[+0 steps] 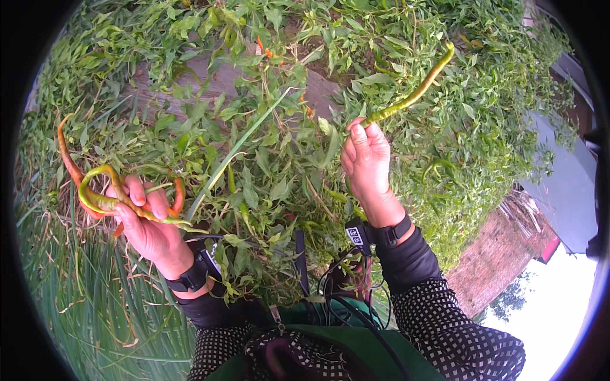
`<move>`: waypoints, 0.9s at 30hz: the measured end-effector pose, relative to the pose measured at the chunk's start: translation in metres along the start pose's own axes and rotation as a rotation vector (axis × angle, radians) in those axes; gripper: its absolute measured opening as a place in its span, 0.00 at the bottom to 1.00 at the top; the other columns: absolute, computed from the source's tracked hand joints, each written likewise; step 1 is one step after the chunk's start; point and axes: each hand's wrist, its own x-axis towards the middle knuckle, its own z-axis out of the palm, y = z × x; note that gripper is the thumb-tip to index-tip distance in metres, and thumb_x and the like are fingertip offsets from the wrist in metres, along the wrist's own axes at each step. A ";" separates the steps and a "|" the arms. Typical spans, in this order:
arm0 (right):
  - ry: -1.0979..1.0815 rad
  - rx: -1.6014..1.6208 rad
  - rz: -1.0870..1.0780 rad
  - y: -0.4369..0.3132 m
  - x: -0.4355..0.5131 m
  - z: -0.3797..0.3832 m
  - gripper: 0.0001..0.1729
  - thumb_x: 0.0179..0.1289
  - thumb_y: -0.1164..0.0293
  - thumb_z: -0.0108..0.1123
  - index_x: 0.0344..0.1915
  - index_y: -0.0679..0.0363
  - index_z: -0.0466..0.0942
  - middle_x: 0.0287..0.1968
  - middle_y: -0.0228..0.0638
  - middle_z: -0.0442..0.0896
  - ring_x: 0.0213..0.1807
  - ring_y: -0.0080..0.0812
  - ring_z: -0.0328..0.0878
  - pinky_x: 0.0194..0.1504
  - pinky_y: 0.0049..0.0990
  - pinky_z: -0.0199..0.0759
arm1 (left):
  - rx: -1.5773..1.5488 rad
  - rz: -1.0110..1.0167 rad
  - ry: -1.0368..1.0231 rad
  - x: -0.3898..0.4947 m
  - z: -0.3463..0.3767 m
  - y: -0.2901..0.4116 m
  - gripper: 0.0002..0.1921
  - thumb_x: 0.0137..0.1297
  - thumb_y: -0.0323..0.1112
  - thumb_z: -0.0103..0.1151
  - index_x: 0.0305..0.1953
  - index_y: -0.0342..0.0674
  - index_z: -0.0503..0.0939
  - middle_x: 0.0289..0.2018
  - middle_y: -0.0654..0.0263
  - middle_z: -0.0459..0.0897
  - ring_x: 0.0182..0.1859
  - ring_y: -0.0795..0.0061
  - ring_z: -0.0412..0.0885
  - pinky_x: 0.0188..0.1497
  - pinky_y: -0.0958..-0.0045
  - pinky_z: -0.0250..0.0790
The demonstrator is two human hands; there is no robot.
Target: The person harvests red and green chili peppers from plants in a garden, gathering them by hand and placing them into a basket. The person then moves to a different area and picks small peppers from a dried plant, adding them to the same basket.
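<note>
Several long chili peppers [102, 190], green, orange and red, are bunched in my left hand [152, 228] at the left of the view. Their curled ends stick out past my fingers, and some stems point right. My right hand [367, 162] pinches one long green pepper with a brownish-orange flush [414, 97] at its lower end. That pepper slants up and to the right above the leaves. Below and between my hands, leafy chili plants [267, 176] carry more green peppers [244, 209], partly hidden by foliage.
Long green onion-like leaves [109, 295] fill the lower left. Bare soil or a weathered surface [200, 85] shows between plants. Black cables [352, 309] hang at my front. A brick wall [495, 247] and a grey panel [562, 181] stand at the right.
</note>
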 end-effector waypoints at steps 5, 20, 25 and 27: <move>-0.220 -0.419 -0.156 -0.002 -0.025 0.030 0.08 0.69 0.71 0.44 0.32 0.58 0.68 0.17 0.19 0.66 0.13 0.11 0.56 0.13 0.15 0.47 | 0.132 -0.011 -0.047 -0.001 0.001 0.001 0.15 0.65 0.38 0.52 0.47 0.38 0.65 0.30 0.66 0.65 0.21 0.80 0.64 0.21 0.82 0.62; -0.868 -1.218 -0.305 0.055 -0.056 0.134 0.14 0.62 0.65 0.48 0.31 0.65 0.62 0.21 0.40 0.77 0.22 0.41 0.77 0.19 0.35 0.69 | 0.496 -0.107 -0.057 -0.004 -0.009 -0.011 0.16 0.58 0.28 0.58 0.47 0.36 0.67 0.38 0.64 0.72 0.34 0.80 0.70 0.27 0.82 0.64; -0.794 -1.092 -0.398 0.049 -0.067 0.120 0.12 0.61 0.65 0.49 0.32 0.64 0.64 0.25 0.41 0.77 0.27 0.41 0.78 0.25 0.34 0.71 | 0.568 -0.086 0.317 -0.001 0.002 -0.008 0.09 0.60 0.25 0.54 0.42 0.39 0.69 0.30 0.67 0.73 0.26 0.86 0.68 0.25 0.86 0.62; -0.768 -1.032 -0.405 0.036 -0.071 0.104 0.11 0.61 0.66 0.50 0.32 0.63 0.65 0.26 0.41 0.76 0.29 0.43 0.78 0.27 0.36 0.71 | 0.486 0.020 0.382 0.006 0.003 -0.003 0.07 0.61 0.26 0.52 0.40 0.40 0.69 0.29 0.67 0.73 0.25 0.86 0.66 0.25 0.86 0.61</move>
